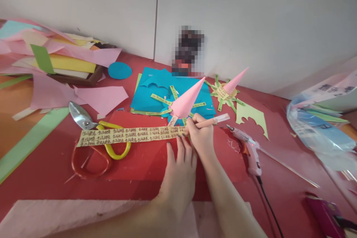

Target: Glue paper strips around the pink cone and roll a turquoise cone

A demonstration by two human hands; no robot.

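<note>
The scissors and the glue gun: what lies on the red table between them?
In the head view, between scissors and glue gun: the yellow written strip, the left hand pressing it, the right hand holding a pen.

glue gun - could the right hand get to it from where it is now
Probably yes. The glue gun lies in the open on the red table, just right of the right hand, with nothing between them; that hand would first have to free itself of the pen.
</note>
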